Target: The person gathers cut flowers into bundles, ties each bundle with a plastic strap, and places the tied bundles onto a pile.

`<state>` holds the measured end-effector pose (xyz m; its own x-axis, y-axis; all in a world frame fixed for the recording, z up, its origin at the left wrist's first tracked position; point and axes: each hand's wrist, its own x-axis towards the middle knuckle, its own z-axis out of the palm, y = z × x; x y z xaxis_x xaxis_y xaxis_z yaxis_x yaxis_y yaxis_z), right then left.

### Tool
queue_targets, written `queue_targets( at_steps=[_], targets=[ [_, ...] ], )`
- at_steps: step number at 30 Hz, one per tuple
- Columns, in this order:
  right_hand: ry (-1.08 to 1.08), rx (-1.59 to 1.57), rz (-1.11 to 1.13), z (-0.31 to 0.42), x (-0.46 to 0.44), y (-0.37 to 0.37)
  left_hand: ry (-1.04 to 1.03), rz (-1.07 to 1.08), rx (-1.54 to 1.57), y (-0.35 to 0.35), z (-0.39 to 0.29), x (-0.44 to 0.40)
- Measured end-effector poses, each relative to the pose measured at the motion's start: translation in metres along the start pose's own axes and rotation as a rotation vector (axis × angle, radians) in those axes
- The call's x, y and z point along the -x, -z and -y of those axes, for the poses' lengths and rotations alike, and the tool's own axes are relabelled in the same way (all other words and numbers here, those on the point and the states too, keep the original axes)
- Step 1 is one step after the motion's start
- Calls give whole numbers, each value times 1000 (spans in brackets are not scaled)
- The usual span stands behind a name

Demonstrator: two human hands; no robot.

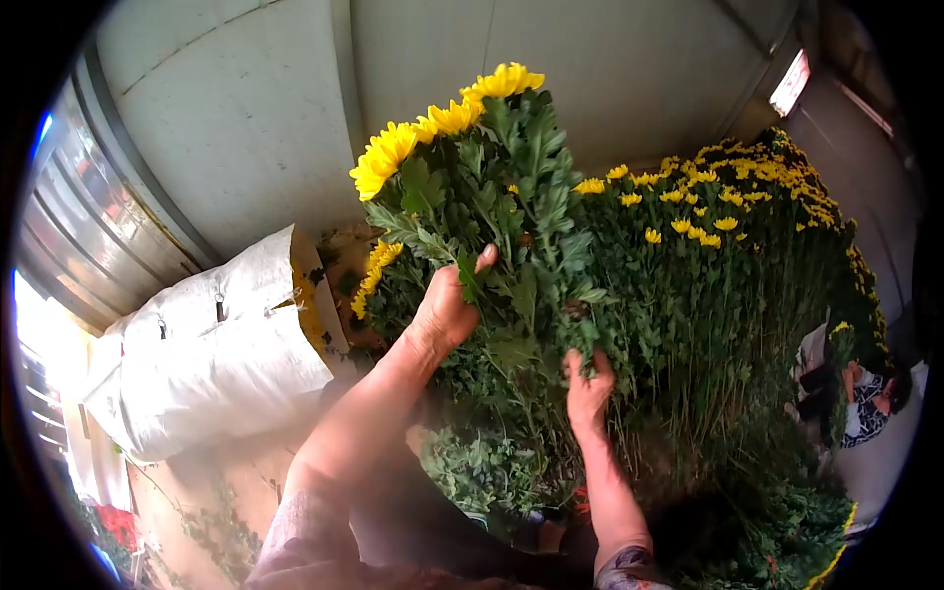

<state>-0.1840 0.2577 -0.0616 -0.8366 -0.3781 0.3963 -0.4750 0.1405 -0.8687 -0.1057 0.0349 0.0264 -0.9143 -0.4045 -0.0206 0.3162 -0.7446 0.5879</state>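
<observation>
Raised in front of me is a bunch of yellow chrysanthemums (388,157) with long, leafy green stems, tilted so the blooms point to the upper left. My left hand (450,307) is closed around its stems from the left, thumb up; the foliage hides most of the fingers. On the right side of the bunch, lower down, my right hand (589,388) is closed on a leafy chrysanthemum stem (582,339). Its fingertips are partly covered by leaves.
A big bank of cut yellow chrysanthemums (728,226) stands along the wall to the right. To the left lies a white wrapped bale (211,344). Loose leaves (482,472) are heaped below my hands. Another person (865,403) sits at the far right among flowers.
</observation>
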Motion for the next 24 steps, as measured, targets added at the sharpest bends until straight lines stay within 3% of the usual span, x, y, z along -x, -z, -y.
queue_targets(
  at_steps=[2,5,7,11,13,16,18,19,20,21,22,23,24],
  targets=[
    [74,38,11,1,8,-10,22,-10,24,4,3,1],
    [112,148,60,2,18,-10,-75,34,-189,9,3,6],
    [293,247,21,1,23,-14,106,-65,110,18,6,-1],
    [296,315,95,3,41,-24,131,-99,106,0,-4,9],
    [31,-19,91,1,50,-33,204,-257,-276,2,-9,9],
    [-112,19,376,29,56,-31,253,-340,-230,-2,-23,23],
    [187,-86,500,28,52,-35,126,-342,-198,5,-31,38],
    [169,-89,491,21,47,-34,6,-446,-188,14,-34,39],
    [-4,-139,487,12,42,-31,-84,-483,-234,23,-43,45],
    [-27,12,418,-12,37,-29,-129,-606,-235,18,-51,49],
    [-60,160,356,-37,32,-28,-105,-512,-176,47,-64,52],
    [59,508,227,-83,33,-28,-84,-419,-113,75,-75,54],
    [53,511,234,-116,43,-22,-78,-426,-109,73,-73,53]
  ],
)
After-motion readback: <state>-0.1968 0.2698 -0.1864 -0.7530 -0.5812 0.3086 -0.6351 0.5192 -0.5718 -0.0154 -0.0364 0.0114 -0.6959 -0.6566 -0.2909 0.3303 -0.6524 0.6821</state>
